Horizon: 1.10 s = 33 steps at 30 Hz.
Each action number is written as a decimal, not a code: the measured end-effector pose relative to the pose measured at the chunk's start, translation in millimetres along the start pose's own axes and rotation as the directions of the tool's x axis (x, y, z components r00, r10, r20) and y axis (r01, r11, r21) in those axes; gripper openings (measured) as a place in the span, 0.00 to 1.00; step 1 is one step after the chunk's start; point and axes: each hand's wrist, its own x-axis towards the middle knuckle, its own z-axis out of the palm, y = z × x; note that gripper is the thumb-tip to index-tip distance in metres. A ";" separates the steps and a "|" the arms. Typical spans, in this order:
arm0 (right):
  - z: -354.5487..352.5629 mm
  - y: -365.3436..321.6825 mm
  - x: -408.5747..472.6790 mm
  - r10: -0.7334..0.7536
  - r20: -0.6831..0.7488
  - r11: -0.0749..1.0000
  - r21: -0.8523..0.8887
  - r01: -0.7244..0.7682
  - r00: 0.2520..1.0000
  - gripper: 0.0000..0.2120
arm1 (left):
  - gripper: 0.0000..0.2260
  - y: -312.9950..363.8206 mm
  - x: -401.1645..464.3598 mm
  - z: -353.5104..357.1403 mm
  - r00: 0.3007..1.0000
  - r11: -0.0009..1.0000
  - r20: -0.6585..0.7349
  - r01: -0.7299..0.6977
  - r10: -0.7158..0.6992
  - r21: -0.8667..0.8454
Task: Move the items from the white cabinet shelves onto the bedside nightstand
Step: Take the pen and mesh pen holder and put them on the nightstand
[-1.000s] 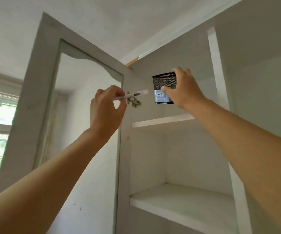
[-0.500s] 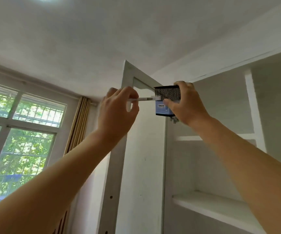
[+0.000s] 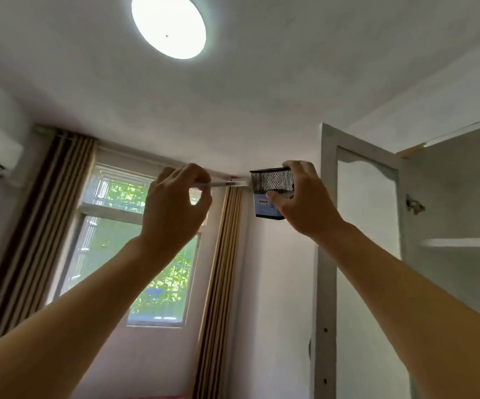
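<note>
Hands raised toward ceiling, away from open white cabinet (image 3: 463,243) at right. Left hand (image 3: 175,208) pinching slim white pen (image 3: 224,184) between curled fingers, tip pointed at black mesh pen holder (image 3: 272,194). Right hand (image 3: 305,203) curled round that holder, thumb pressed on its blue label. Window (image 3: 135,246), striped curtains (image 3: 218,283), round ceiling lamp (image 3: 168,25) behind.

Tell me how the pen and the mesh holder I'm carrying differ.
The pen is thin, white and lies level, pinched in the left hand; the mesh holder is a boxy black cup with a blue label, upright, gripped by the right hand. The pen's tip stops just short of the holder. Both are held high, clear of the cabinet.
</note>
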 end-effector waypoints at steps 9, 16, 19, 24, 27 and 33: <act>128.8 -102.2 -0.5 -0.096 0.099 0.955 0.290 0.063 0.990 0.32 | 0.06 -89.1 -12.8 -116.7 0.995 0.957 0.085 0.020 -0.047 0.290; 231.3 -168.2 -19.4 -0.142 0.140 0.852 0.521 0.049 0.980 0.31 | 0.08 -143.9 -55.0 -183.2 0.979 0.870 0.152 0.044 -0.135 0.491; 280.6 -192.9 -34.3 -0.166 0.145 0.788 0.614 0.043 0.975 0.28 | 0.08 -167.3 -75.5 -205.9 0.968 0.807 0.170 0.052 -0.186 0.588; 369.0 -224.4 -64.1 -0.241 0.168 0.672 0.740 0.039 0.956 0.29 | 0.07 -211.1 -110.4 -231.0 0.948 0.688 0.196 0.032 -0.252 0.725; 414.6 -241.3 -84.6 -0.280 0.194 0.613 0.790 0.019 0.940 0.30 | 0.06 -228.8 -134.1 -240.0 0.934 0.619 0.209 0.016 -0.289 0.785; 480.8 -272.4 -135.0 -0.366 0.256 0.499 0.865 -0.044 0.895 0.32 | 0.06 -255.1 -187.0 -260.3 0.890 0.478 0.182 0.045 -0.418 0.877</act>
